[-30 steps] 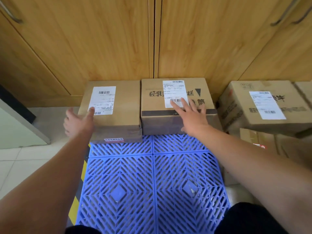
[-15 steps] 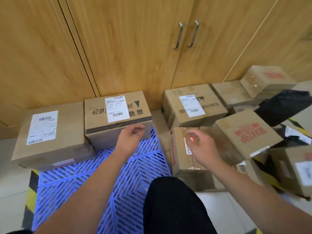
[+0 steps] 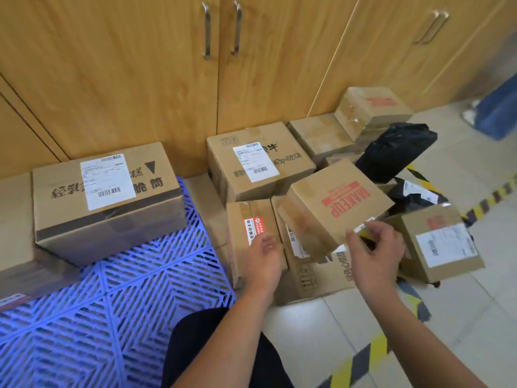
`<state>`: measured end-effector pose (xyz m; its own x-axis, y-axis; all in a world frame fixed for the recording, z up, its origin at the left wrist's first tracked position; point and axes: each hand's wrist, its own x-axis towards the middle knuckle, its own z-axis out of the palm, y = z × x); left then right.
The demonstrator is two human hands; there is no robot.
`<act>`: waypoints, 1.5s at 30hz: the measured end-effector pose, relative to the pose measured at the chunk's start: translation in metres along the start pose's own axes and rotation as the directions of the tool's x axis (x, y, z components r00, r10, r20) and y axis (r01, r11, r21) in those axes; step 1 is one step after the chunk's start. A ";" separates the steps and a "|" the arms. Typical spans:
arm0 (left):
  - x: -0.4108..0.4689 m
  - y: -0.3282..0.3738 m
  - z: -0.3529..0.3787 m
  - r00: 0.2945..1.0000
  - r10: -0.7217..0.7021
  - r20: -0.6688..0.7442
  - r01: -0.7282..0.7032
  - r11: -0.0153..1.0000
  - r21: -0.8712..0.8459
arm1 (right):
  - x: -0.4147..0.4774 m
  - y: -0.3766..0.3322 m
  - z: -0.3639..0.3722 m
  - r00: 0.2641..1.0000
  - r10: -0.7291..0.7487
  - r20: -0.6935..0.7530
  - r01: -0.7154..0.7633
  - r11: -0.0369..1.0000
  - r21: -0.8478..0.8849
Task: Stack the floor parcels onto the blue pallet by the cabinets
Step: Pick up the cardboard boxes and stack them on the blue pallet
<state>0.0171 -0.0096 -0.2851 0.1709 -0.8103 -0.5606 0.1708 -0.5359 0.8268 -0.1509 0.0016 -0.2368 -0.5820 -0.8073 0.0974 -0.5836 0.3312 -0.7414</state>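
The blue pallet (image 3: 112, 303) lies at lower left against the wooden cabinets. Two cardboard boxes stand on its far side: a labelled printed box (image 3: 106, 197) and a second box (image 3: 14, 233) cut off by the left edge. To its right is the pile of floor parcels. My left hand (image 3: 265, 256) hovers with relaxed fingers over a narrow box with a red-and-white sticker (image 3: 251, 219). My right hand (image 3: 375, 256), fingers spread and loosely curved, is at the near corner of a tilted box with red print (image 3: 335, 211). Neither hand holds anything.
More parcels surround the hands: a labelled box by the cabinets (image 3: 257, 166), a flat box under the tilted one (image 3: 316, 273), a labelled box at right (image 3: 436, 242), two boxes behind (image 3: 372, 110), black bags (image 3: 397, 152). Yellow-black floor tape (image 3: 363, 357) runs near right. My dark-clothed knee (image 3: 212, 351) is low centre.
My view has swung right from the pallet to the floor pile. Both hands left the two pallet boxes and moved right, now over the narrow box and the tilted box.
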 end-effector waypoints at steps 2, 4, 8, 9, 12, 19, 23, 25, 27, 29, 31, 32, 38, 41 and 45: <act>0.001 -0.003 0.008 0.995 0.002 0.099 -0.009 0.998 0.067 | 0.036 0.011 -0.001 0.997 0.073 0.002 -0.073 0.997 -0.015; 0.002 0.000 0.014 0.978 -0.004 0.207 -0.018 0.994 0.104 | 0.077 0.017 -0.001 0.975 0.218 0.033 -0.220 0.972 0.083; 0.002 0.006 0.032 0.936 -0.018 0.352 -0.053 0.980 0.189 | 0.124 0.017 0.009 0.896 0.388 0.218 -0.431 0.879 0.206; 0.000 0.008 0.036 0.921 -0.024 0.388 -0.047 0.984 0.174 | 0.128 0.016 0.014 0.890 0.400 0.218 -0.443 0.871 0.211; 0.002 0.017 0.045 0.921 0.018 0.390 -0.033 0.999 0.032 | 0.124 0.015 0.029 0.877 0.433 0.206 -0.474 0.850 0.229; 0.024 0.057 0.019 0.949 0.246 0.198 -0.249 0.968 -0.013 | 0.114 -0.021 0.068 0.953 0.235 0.189 -0.292 0.879 0.377; 0.066 0.094 -0.005 0.983 0.166 0.075 -0.162 0.985 -0.055 | 0.125 -0.064 0.100 0.921 0.179 0.347 -0.308 0.880 0.363; 0.080 0.101 -0.016 0.990 0.104 0.093 -0.099 0.993 -0.059 | 0.126 -0.079 0.110 0.860 0.209 0.465 -0.391 0.856 0.339; 0.097 0.100 -0.025 0.984 0.068 0.164 -0.067 0.998 -0.015 | 0.129 -0.089 0.114 0.825 0.172 0.539 -0.429 0.811 0.398; 0.108 0.097 -0.029 0.986 0.039 0.160 -0.031 0.998 -0.053 | 0.134 -0.092 0.113 0.827 0.107 0.552 -0.445 0.724 0.526; 0.095 0.094 -0.023 0.998 -0.033 0.044 0.039 0.988 -0.150 | 0.132 -0.087 0.106 0.839 0.066 0.541 -0.403 0.744 0.533; 0.079 0.090 -0.016 0.998 -0.060 -0.020 0.055 0.981 -0.188 | 0.126 -0.079 0.101 0.844 0.070 0.531 -0.356 0.815 0.458; 0.017 0.001 0.043 0.980 -0.197 0.001 0.194 0.964 0.180 | 0.081 0.053 0.071 0.885 0.408 0.224 -0.371 0.909 -0.189; 0.020 -0.025 0.056 0.988 -0.027 0.149 -0.060 0.836 0.546 | 0.045 0.094 0.067 0.870 0.488 0.067 -0.442 0.834 -0.329; 0.029 -0.023 0.047 0.992 0.003 0.123 -0.073 0.822 0.565 | 0.022 0.096 0.088 0.884 0.451 0.119 -0.344 0.804 -0.485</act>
<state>-0.0276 -0.0314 -0.3184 0.0511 -0.8350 -0.5479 -0.4204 -0.5156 0.7466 -0.1699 -0.0270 -0.3639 -0.7104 -0.6229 -0.3275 -0.5434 0.7813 -0.3072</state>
